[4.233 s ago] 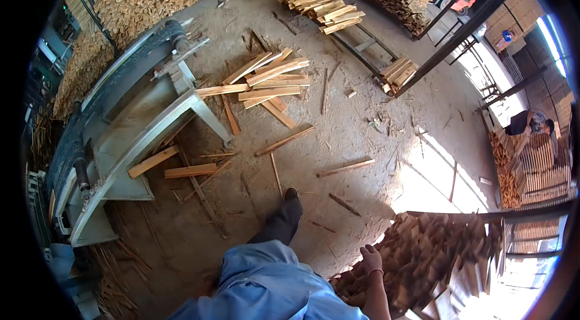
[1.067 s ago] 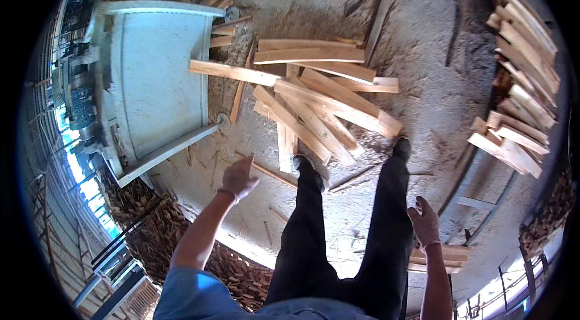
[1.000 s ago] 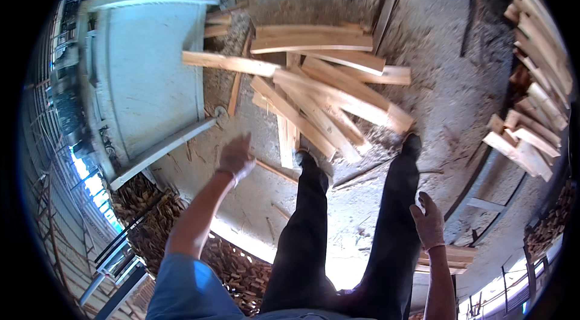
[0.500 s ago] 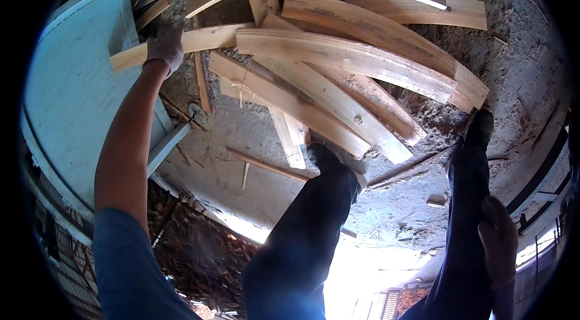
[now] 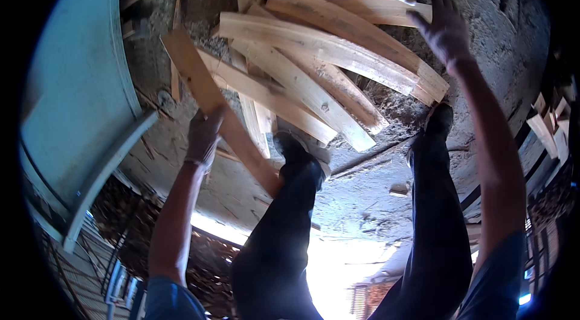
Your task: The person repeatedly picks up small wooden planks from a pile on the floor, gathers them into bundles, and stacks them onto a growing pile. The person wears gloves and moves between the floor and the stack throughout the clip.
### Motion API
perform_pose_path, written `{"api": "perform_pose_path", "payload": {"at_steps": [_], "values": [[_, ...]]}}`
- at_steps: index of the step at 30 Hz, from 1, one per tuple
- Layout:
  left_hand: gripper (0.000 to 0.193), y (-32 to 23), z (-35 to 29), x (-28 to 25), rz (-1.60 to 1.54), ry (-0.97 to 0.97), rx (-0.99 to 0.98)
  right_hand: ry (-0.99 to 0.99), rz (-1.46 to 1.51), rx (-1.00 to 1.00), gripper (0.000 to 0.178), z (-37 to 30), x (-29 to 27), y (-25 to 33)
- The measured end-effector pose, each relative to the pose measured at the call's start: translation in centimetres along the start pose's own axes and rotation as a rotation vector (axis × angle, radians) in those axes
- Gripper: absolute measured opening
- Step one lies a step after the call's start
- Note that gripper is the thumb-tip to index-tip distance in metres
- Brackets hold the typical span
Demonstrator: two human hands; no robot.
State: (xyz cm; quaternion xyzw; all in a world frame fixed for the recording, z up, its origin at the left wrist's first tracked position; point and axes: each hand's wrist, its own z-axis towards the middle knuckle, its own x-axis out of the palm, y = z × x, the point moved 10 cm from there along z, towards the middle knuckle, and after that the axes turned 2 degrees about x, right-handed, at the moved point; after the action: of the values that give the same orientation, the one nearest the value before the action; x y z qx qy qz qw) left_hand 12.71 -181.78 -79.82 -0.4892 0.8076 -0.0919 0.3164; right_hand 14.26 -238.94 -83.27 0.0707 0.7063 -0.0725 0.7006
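My left hand [image 5: 204,134], in a pale glove, is closed around a wooden board [image 5: 232,129] held up at a slant in front of my left leg. Its upper end reaches over the left side of the pile. At the far right my right hand [image 5: 446,31], gloved too, is stretched out with fingers apart. It is beside the end of a short flat plank [image 5: 377,12]; whether the fingertips touch it I cannot tell. Curved boards lie across each other between my hands, among them a long pale one [image 5: 320,45] and a knotted one [image 5: 308,93].
A pale blue panel [image 5: 72,72] stands at the left. My two feet are on the dusty floor [image 5: 356,199], just nearer than the pile. A small wood block [image 5: 399,189] lies between my legs. Wood scraps [image 5: 547,129] are heaped at the far right.
My left hand has drawn a board off the left side of the pile, toward me. My right hand has left my right leg and moved out to the far right of the boards.
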Motion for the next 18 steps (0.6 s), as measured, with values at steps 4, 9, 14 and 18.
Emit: {"api": "perform_pose_path", "payload": {"at_steps": [4, 9, 14, 18], "values": [[0.06, 1.6, 3.1, 5.1, 0.189, -0.156, 0.112, 0.605, 0.396, -0.045, 0.065, 2.4, 9.1, -0.4], [0.091, 5.9, 5.1, 6.1, -0.007, -0.091, 0.174, 0.854, 0.3, -0.027, 0.084, -3.4, 8.7, 3.6], [0.102, 15.1, 7.9, 4.0, 0.104, 0.027, -0.031, 1.131, 0.447, 0.101, 0.081, -12.6, 9.0, 7.2], [0.103, 13.6, 7.9, 6.2, -0.116, 0.163, -0.102, 0.977, 0.624, 0.253, 0.08, -15.9, 9.1, 8.4]]}}
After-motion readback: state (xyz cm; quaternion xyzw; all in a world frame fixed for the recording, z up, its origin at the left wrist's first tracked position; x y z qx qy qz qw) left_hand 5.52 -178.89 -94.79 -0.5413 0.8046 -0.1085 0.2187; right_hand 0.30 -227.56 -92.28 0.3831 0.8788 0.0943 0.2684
